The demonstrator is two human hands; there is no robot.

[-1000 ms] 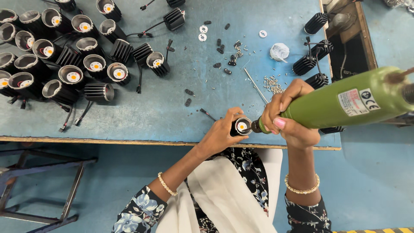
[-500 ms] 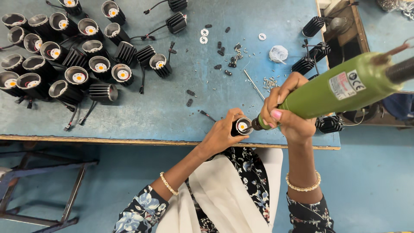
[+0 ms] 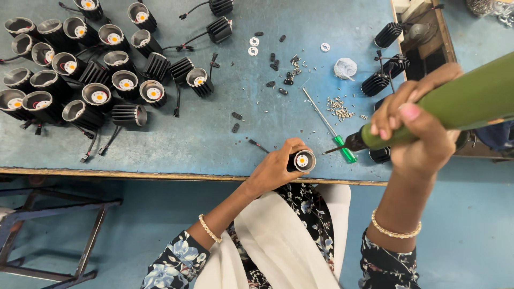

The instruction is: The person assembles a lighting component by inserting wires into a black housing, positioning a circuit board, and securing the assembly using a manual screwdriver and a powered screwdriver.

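The powered screwdriver (image 3: 455, 104) has a matt green plastic body. The lamp housing (image 3: 301, 161) looks like black ribbed metal. The blue surface (image 3: 214, 139) is worn, scuffed, with a wooden edge.

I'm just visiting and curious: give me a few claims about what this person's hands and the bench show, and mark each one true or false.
1. The left hand grips a small black lamp housing. True.
2. The right hand holds a red hammer. False: it holds a green power screwdriver.
3. A green-handled screwdriver lies on the blue table. True.
4. The other lamp housings are stacked on the floor. False: they crowd the table's left part.
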